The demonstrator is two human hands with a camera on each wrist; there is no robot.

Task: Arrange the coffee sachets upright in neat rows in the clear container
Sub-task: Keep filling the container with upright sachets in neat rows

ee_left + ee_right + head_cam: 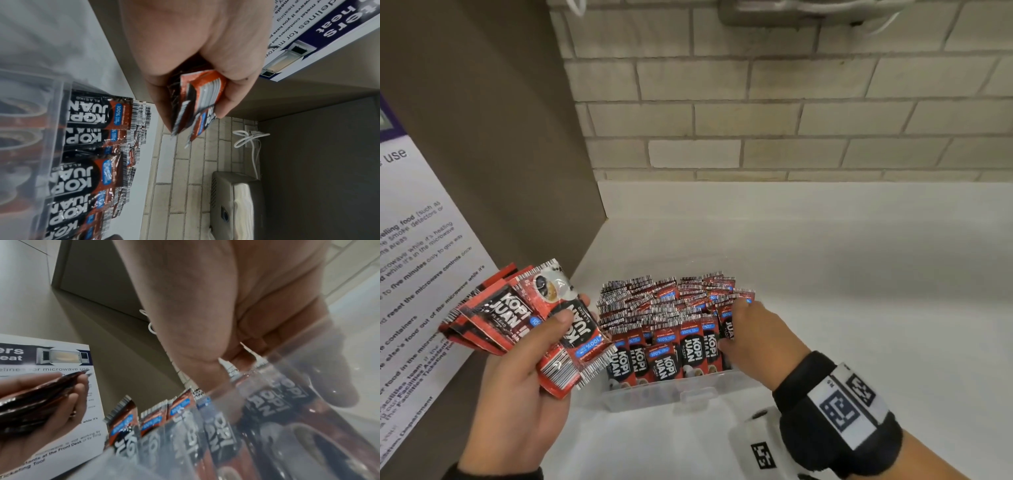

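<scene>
A clear container [688,394] stands on the white counter, packed with upright red-and-black coffee sachets [664,308] in rows. My left hand [568,318] hovers left of it and grips a fanned bundle of sachets [517,315] between thumb and fingers; the left wrist view shows the bundle's edges [203,97] in that hand [195,105]. My right hand [732,325] reaches into the container's right end, with thumb and fingers pinching a sachet at the front row's right end. In the right wrist view the hand [226,363] sits above the container wall [308,369].
A brown side panel with a microwave notice [410,274] stands close on the left. The brick wall [756,120] runs behind. The white counter [859,274] stretches right of the container. A metal dispenser [236,194] and a white cable [246,138] hang on the wall.
</scene>
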